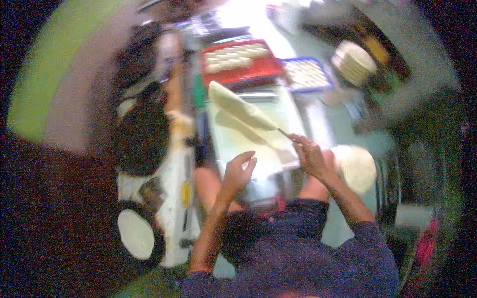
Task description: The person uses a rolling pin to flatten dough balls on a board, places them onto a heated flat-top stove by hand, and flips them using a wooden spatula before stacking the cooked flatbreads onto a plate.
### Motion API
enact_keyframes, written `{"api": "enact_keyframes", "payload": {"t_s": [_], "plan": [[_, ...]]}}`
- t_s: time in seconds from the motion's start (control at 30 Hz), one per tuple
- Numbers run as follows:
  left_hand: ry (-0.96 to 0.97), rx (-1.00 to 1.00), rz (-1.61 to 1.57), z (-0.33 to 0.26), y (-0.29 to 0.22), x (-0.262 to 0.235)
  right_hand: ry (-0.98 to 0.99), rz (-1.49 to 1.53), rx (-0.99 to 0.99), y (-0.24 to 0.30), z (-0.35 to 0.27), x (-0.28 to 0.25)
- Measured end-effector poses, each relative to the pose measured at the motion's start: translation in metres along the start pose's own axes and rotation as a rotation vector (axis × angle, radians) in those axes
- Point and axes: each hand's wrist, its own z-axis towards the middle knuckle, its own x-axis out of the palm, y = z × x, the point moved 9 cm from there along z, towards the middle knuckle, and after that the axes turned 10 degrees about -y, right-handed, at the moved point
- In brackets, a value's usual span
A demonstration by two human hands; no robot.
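pale sheet (241, 106) hangs on a thin stick (284, 133) pinched in the right hand (311, 157); the left hand (240, 172), fingers parted, holds nothing visible. below lies the light board (225, 148); the sheet seems not yet set down. beyond, finished-looking rolls (232, 57) part-fill the red tray (238, 77).
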Motion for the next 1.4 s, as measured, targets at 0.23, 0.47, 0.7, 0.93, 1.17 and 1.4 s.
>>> {"api": "enact_keyframes", "payload": {"t_s": [0.23,0.47,0.7,0.93,1.17,1.4], "plan": [[0.534,-0.38,-0.585,-0.035,-0.06,0.263,-0.289,-0.44,0.36,-0.098,-0.188,-0.259],[0.549,-0.929,-0.81,-0.055,-0.039,0.416,-0.221,-0.044,0.887,-0.165,-0.281,-0.305],[0.417,-0.388,-0.241,-0.056,-0.098,0.389,-0.087,0.025,0.948,-0.251,-0.33,-0.303],[0.29,-0.274,0.131,-0.067,-0.075,0.419,-0.214,-0.206,0.632,-0.311,-0.318,-0.313],[0.39,-0.407,0.266,-0.068,-0.003,0.462,-0.336,-0.419,0.79,-0.332,-0.337,-0.312],[0.25,0.151,-0.301,-0.039,-0.082,0.334,-0.414,-0.478,0.762,-0.292,-0.316,-0.249]]}}
